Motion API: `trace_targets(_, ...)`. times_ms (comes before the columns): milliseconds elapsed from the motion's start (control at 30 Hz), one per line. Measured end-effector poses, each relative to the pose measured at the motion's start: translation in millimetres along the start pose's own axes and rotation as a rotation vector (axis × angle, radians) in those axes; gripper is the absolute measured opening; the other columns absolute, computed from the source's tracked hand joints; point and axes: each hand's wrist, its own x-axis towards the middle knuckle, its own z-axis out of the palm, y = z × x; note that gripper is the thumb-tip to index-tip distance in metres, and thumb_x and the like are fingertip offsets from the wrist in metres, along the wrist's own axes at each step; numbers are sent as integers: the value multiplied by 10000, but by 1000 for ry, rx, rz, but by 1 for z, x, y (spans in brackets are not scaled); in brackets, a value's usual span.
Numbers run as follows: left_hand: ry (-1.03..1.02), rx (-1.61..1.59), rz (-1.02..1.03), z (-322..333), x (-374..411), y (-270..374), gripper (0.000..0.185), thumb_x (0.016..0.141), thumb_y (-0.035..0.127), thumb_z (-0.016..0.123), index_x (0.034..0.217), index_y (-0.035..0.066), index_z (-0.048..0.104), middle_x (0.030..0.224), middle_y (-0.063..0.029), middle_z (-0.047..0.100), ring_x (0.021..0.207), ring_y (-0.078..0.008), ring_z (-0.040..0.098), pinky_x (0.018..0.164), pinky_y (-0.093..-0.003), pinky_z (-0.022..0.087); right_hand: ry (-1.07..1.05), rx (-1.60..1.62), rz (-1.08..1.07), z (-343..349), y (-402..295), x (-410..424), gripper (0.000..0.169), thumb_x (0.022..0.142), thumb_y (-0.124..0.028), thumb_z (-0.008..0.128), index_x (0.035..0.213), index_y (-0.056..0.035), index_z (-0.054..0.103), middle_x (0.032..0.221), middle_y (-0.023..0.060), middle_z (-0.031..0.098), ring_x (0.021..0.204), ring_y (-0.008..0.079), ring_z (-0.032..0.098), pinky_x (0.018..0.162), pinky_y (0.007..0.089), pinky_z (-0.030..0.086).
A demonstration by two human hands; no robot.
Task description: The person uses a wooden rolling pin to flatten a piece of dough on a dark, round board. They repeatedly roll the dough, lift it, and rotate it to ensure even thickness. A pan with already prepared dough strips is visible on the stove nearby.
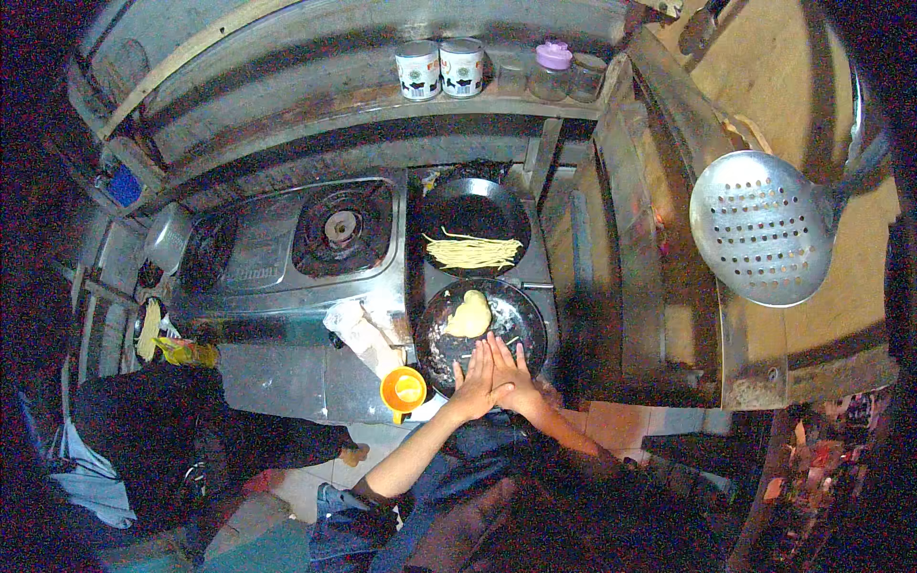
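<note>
A lump of pale yellow dough (469, 315) sits in the upper part of a round dark pan (528, 308) in front of me. Over the near side of this pan, my left hand (473, 387) and my right hand (513, 378) lie flat against each other, fingers stretched towards the dough but apart from it. Short thin pale strands show beside the fingers; whether one lies under the palms is hidden. Beyond, a second black pan (476, 204) holds a row of thin dough strands (473, 253). An orange cup (403, 392) with pale contents stands left of the near pan.
A metal gas stove (251, 247) with a burner (343, 226) stands to the left. A crumpled pale bag (365, 333) lies before it. Cans (418, 70) and jars (551, 75) line a shelf. A perforated skimmer (763, 229) hangs at right. Someone in dark clothing (150, 430) is at left.
</note>
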Motion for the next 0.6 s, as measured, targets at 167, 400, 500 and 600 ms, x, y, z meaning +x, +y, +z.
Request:
trace_targets(167,-109,227,-104,-10,-14,5,981,774,723,270,1402,34,-36,1476,-145,-10,1368,-261,30,989,-624,-90,-87,-17,16,-5,-2,-8,705,824,-321,383,1389,20,133,1463,191,79,1358,306,101,1030,594,68)
trace_targets(400,36,389,-179,-11,-16,8,979,745,745,283,1405,41,120,1476,-103,103,1362,-252,90,1013,-605,-47,53,-20,89,4,2,-4,727,790,-332,423,1373,26,178,1451,197,130,1344,332,146,1035,581,84)
trace_targets(500,103,447,-181,-9,-17,5,992,739,752,279,1398,23,141,1476,-108,102,1363,-255,81,1011,-606,-53,9,-4,108,-6,3,-4,758,784,-372,438,1383,4,166,1446,215,126,1339,354,144,1036,583,78)
trace_targets(600,246,392,-140,-4,-6,-5,1025,729,767,268,1388,-9,147,1472,-140,86,1365,-257,64,996,-625,-75,116,-80,76,-2,14,11,793,782,-438,449,1398,-38,151,1441,239,108,1334,386,128,1032,593,63)
